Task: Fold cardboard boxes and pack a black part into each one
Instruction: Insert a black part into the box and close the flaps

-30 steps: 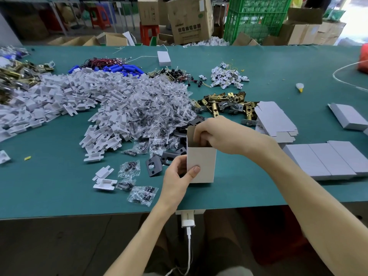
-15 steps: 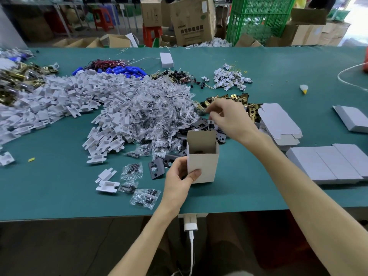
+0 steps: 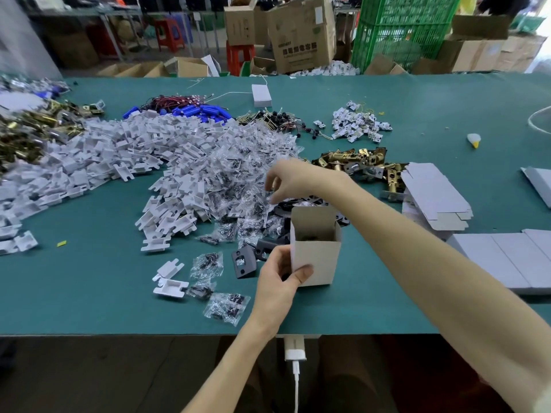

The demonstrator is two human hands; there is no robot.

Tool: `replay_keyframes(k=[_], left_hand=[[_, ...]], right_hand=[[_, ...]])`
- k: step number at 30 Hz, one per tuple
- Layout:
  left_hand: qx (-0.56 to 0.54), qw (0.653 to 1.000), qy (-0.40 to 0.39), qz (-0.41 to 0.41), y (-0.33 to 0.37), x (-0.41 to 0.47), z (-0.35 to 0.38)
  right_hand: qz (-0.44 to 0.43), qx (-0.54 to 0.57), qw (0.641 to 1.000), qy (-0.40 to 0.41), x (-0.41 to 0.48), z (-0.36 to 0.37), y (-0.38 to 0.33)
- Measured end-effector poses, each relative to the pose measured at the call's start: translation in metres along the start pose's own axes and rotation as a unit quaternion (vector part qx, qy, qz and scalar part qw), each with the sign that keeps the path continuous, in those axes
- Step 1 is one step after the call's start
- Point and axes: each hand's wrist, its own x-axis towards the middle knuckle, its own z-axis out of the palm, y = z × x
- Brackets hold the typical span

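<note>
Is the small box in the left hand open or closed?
Open: the box stands upright, its top flap raised, the inside showing.

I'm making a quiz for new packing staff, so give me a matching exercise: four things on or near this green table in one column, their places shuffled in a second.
Things:
1. small open cardboard box
2. green plastic crate
3. stack of flat pale box blanks
4. pile of blue cylinders

Places:
A. behind the green table, past its far edge
B. right of the brass latch parts
C. upright, gripped by the left hand
D. far side of the table, beside red wires

Pairs: 1-C, 2-A, 3-B, 4-D
</note>
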Motion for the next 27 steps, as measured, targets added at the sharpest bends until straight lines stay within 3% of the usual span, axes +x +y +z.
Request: replay_keyframes(k=[14,20,25,27], left_hand=[[0.007,1.0,-0.009,-0.011,-0.002,-0.001,0.0],[0.011,1.0,-0.013,-0.011,-0.001,-0.002,0.0],[0.013,1.0,-0.011,-0.004,0.0,-0.001,0.0],[0.011,1.0,-0.011,-0.006,-0.001,0.0,0.0]], right_hand=[[-0.047,-0.183,0.982,-0.024,0.034,0.041,-0.023],[-0.023,-0.14,0.99,-0.008,0.027,0.028,-0.021],[-0.015,0.008,1.0,0.022,0.008,-0.006,-0.02],[-0.01,0.016,0.999,0.032,-0.004,-0.017,-0.019]])
